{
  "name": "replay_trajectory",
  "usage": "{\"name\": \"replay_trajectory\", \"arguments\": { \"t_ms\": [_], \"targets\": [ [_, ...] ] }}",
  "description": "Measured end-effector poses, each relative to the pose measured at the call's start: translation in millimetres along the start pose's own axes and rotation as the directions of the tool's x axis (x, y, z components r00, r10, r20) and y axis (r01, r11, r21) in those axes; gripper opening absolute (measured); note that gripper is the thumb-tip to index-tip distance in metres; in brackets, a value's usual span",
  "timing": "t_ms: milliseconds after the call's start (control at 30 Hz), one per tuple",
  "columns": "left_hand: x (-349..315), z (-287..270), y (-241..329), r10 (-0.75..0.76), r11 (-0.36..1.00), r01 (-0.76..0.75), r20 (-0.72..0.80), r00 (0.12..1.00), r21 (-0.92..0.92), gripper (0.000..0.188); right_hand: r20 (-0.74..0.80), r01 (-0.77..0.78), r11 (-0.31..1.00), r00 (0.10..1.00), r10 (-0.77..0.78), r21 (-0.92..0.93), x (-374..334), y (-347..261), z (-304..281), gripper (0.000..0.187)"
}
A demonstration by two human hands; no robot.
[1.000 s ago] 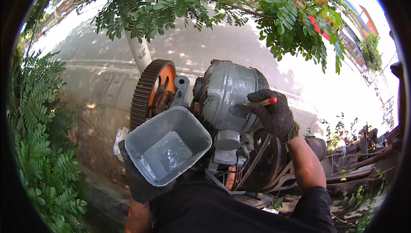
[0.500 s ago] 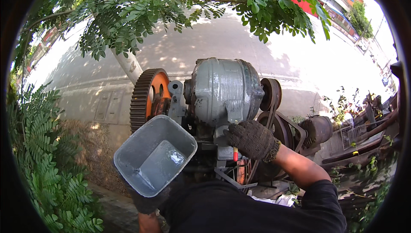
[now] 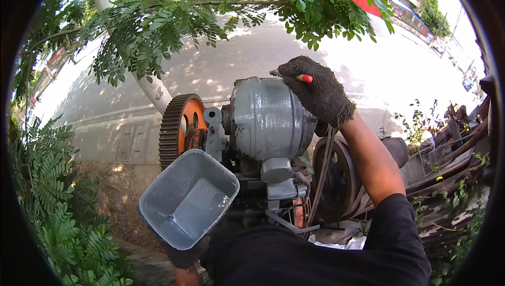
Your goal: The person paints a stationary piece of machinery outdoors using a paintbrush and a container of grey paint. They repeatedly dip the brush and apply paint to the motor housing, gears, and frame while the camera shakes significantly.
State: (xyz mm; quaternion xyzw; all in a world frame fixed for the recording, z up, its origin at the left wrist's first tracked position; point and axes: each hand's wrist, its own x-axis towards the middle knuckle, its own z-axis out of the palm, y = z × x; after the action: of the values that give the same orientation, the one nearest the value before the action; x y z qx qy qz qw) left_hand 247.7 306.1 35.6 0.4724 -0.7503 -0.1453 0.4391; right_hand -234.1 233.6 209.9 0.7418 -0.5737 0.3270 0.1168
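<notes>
My right hand [image 3: 321, 91], in a dark knit glove, is closed round a paintbrush [image 3: 304, 78] whose handle end is red and yellow. The brush tip points left at the far right top edge of a grey motor [image 3: 271, 118], which has wet, glossy paint on its casing. My left hand [image 3: 185, 256], also gloved, supports a grey rectangular tub [image 3: 173, 186] from below, its fingers mostly hidden. Some grey paint lies in the tub, tilted open toward me, left of the motor's round grey terminal cover [image 3: 276, 170].
A large orange gear [image 3: 173, 131] with dark teeth stands left of the motor. At right are a belt [image 3: 322, 175] and a big pulley [image 3: 336, 181]. Leafy branches [image 3: 163, 28] hang across the far side, by a pale pole [image 3: 152, 89]. Scrap metal [image 3: 447, 154] lies at far right.
My right hand has lifted with the paintbrush from the terminal cover, moving away to the motor's upper right edge. The tub stays nearly where it was.
</notes>
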Motion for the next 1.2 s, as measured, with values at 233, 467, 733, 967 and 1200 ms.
{"name": "replay_trajectory", "arguments": {
  "t_ms": [233,467,733,967,1200],
  "targets": [
    [-23.7,-15.6,-28.7,-0.088,0.984,0.062,0.150,0.985,0.169,0.110,0.541,0.015,0.987,0.838,0.076,-0.160,-95.9,-59.9,15.8,0.063],
    [-15.9,-11.4,-26.5,-0.089,0.989,0.088,0.002,0.996,-0.119,0.076,0.382,-0.259,0.963,0.899,0.215,0.067,-116.5,-99.9,-5.0,0.034],
    [-23.0,-19.5,-27.7,-0.012,0.990,0.001,0.077,0.997,0.144,0.077,0.141,-0.240,0.968,0.964,0.227,0.080,-14.7,5.0,-14.7,0.025],
    [-25.9,-19.3,-26.4,-0.099,0.991,0.096,0.027,0.995,0.095,0.075,0.120,-0.070,0.997,0.990,0.073,-0.029,-52.9,-13.5,4.8,0.035],
    [-15.4,-27.6,-32.1,-0.007,0.994,0.001,0.056,0.998,0.106,0.077,0.560,-0.118,0.984,0.810,0.174,-0.134,-133.1,-90.7,-1.4,0.034]
  ]
}}
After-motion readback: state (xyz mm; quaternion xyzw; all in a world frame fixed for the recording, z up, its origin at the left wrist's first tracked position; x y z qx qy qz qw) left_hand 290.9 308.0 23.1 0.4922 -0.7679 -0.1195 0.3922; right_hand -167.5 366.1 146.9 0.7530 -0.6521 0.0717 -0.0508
